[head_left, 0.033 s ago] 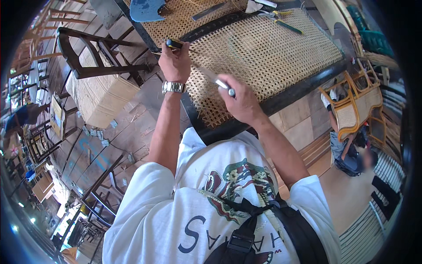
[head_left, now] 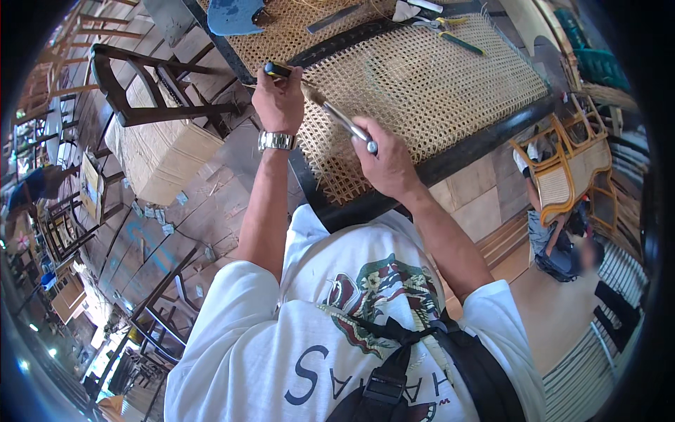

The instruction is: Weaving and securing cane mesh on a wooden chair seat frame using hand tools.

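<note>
My left hand (head_left: 278, 105), with a metal watch at its wrist, is closed round a screwdriver (head_left: 278, 69) with a black and yellow handle. It rests at the left edge of a dark-framed panel of woven cane (head_left: 422, 95); the screwdriver's tip is hard to make out. My right hand (head_left: 383, 156) grips a hammer (head_left: 343, 119) by its shiny metal handle. The hammer's head is smeared by motion and lies over the cane, just right of my left hand. Loose cane ends show along the panel's near left edge.
On the panel's far side lie pliers (head_left: 460, 43), a flat dark metal strip (head_left: 334, 19) and a blue piece (head_left: 235, 17). A dark chair frame (head_left: 126, 88) and a cardboard box (head_left: 165, 151) stand left. At the right, a person sits beside a wood and cane chair (head_left: 573, 165).
The hammer has swung closer to my left hand, and its handle shows more sharply now. My left hand has hardly moved.
</note>
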Available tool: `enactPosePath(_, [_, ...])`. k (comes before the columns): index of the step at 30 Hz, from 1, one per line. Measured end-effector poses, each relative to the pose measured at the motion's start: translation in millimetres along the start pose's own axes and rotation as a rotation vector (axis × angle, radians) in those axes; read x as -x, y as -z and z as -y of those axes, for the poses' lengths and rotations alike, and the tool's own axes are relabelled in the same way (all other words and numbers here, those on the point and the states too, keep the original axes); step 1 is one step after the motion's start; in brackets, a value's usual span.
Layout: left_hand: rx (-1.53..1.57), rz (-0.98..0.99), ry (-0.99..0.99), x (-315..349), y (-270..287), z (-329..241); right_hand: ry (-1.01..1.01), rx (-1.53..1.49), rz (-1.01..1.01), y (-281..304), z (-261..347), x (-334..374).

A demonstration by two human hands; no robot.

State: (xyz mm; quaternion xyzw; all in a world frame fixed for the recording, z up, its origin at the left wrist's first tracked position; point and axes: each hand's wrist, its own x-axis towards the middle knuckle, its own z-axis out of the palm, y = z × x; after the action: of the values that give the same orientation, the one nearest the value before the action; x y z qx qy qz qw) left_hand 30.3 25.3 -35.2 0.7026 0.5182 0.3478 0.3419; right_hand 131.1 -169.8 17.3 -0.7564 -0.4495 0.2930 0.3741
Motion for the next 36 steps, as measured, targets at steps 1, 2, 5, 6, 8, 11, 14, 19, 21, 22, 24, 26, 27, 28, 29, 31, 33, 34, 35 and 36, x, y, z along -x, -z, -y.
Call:
enactPosePath(1, [0.016,-0.031,0.001,-0.3,3.1,-5.2,0.0,-0.002,0.002,1.8,3.6,2.1])
enactPosePath(2, [0.032,-0.063,0.002,-0.7,5.0,-7.4,0.03,-0.041,0.049,5.9,10.3,6.6])
enactPosePath(5, [-0.037,-0.074,-0.03,-9.9,-1.3,7.6,0.113,-0.096,0.151,5.5,10.1,5.9])
enactPosePath(6, [-0.052,-0.053,-0.022,-11.8,-5.3,17.2,0.163,-0.114,0.206,4.3,7.9,2.9])
enactPosePath(8, [-0.053,-0.04,0.0,-11.5,-6.6,15.0,0.069,-0.107,0.242,9.8,7.4,-10.2])
enactPosePath(11, [-0.002,-0.045,-0.007,-12.7,-1.8,5.0,0.03,-0.04,0.068,1.0,-0.7,-15.6])
enactPosePath(14, [0.071,-0.118,-0.016,-14.2,2.3,7.5,0.021,-0.117,0.2,7.8,9.0,-4.5])
enactPosePath(19, [0.043,-0.126,0.029,-22.0,-2.9,15.3,0.2,-0.157,0.279,2.2,1.6,-20.6])
enactPosePath(21, [0.072,-0.127,-0.006,-23.6,-4.8,10.4,-0.052,0.028,0.016,1.3,-2.6,-23.2])
enactPosePath(22, [0.063,-0.126,0.024,-24.1,1.3,10.2,-0.133,-0.023,-0.019,7.7,-7.2,-22.7])
enactPosePath(24, [0.147,-0.157,0.038,-21.3,11.6,15.3,-0.109,-0.154,-0.097,29.8,-24.1,-6.2])
enactPosePath(26, [0.243,-0.171,0.049,-19.7,25.2,21.3,-0.076,-0.288,-0.172,46.2,-28.5,9.9])
enactPosePath(27, [0.244,-0.172,0.048,-18.1,25.0,22.5,-0.086,-0.431,-0.184,52.8,-26.0,18.8])
enactPosePath(28, [0.245,-0.156,0.066,-15.6,23.7,20.3,-0.098,-0.568,-0.2,58.6,-22.6,25.7])
enactPosePath(29, [0.245,-0.14,0.083,-13.3,22.2,18.1,-0.099,-0.563,-0.204,60.7,-23.2,29.2])
enactPosePath(31, [0.219,-0.128,0.064,-11.5,13.8,15.4,-0.171,-0.346,-0.089,60.4,-26.5,35.4])
enactPosePath(33, [0.095,-0.103,0.05,-9.4,6.8,14.2,-0.138,-0.296,-0.083,49.2,-24.0,35.8])
enactPosePath(34, [0.077,-0.099,0.046,-10.0,3.3,19.4,-0.127,-0.24,0.033,48.1,-16.6,31.7])
enactPosePath(35, [0.073,-0.096,0.042,-11.9,1.5,20.5,-0.121,-0.183,0.143,46.5,-9.4,29.8])
enactPosePath(36, [0.053,-0.103,0.027,-13.7,0.8,22.0,-0.083,-0.182,0.16,41.3,-4.2,24.7])
